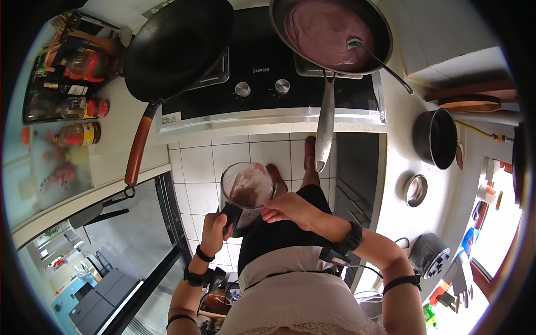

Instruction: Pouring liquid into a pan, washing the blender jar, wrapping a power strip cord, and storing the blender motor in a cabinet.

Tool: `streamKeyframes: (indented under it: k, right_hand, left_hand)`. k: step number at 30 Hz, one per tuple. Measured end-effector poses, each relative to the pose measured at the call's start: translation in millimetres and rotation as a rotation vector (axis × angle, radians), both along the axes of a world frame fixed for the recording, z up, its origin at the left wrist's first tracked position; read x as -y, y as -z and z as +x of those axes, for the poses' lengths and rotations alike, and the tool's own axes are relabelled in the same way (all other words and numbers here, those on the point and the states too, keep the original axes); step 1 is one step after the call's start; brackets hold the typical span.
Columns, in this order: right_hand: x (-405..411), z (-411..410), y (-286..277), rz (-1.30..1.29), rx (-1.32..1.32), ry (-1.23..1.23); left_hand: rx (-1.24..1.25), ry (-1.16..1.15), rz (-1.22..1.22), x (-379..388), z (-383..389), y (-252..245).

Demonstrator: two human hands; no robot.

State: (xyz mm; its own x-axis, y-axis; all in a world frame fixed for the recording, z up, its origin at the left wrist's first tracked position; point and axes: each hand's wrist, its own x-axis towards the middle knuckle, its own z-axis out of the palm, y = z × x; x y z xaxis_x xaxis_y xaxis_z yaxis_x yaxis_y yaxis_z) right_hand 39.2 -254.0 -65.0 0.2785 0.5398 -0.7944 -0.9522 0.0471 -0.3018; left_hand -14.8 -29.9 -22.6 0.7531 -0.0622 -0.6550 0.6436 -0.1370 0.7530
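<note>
My left hand [214,234] grips the black handle of a clear blender jar [247,184], held in front of my body above the tiled floor. Pinkish-purple residue coats the inside of the jar. Beside the jar's right rim is my right hand [291,209], its fingers curled; whether they grip the rim or only rest near it cannot be made out. On the right burner sits a pan [387,46] of thick pinkish-purple mixture [322,31]. A long-handled metal utensil [381,63] stands in the mixture, its handle leaning over the pan's right edge.
A black wok [176,46] occupies the left side of the gas stove [259,92], its wooden handle jutting toward me. Bottles [75,90] stand at far left. The right counter holds a dark pot [435,138], a small metal bowl [416,190] and a blender base [429,255].
</note>
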Motion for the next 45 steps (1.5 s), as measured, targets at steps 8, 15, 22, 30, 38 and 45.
streamKeyframes:
  k: [8, 15, 22, 30, 38, 45]
  right_hand:
    - [4.6, 3.9, 2.1, 0.028, -0.004, 0.05]
    - [-9.2, -4.8, 11.0, 0.115, -0.087, 0.049]
    - [-4.7, -1.0, 6.0, 0.073, -0.056, 0.017]
    - [2.8, 1.5, 14.7, 0.041, -0.017, 0.094]
    - [-5.0, -2.2, 15.0, 0.066, -0.044, 0.077]
    - [-7.3, -5.4, 4.8, 0.075, -0.061, 0.027]
  left_hand:
    - [0.073, 0.025, 0.05, 3.0, -0.7, 11.6]
    - [0.014, 0.029, 0.054, -4.7, 0.9, -1.2]
    - [0.042, -0.031, -0.017, -9.1, -8.1, 3.7]
    - [0.109, -0.036, 0.051, 6.4, -6.3, 22.1]
    - [0.088, -0.064, 0.06, 0.8, -6.7, 18.0]
    - [0.043, -0.042, 0.016, -9.6, -11.0, 8.1]
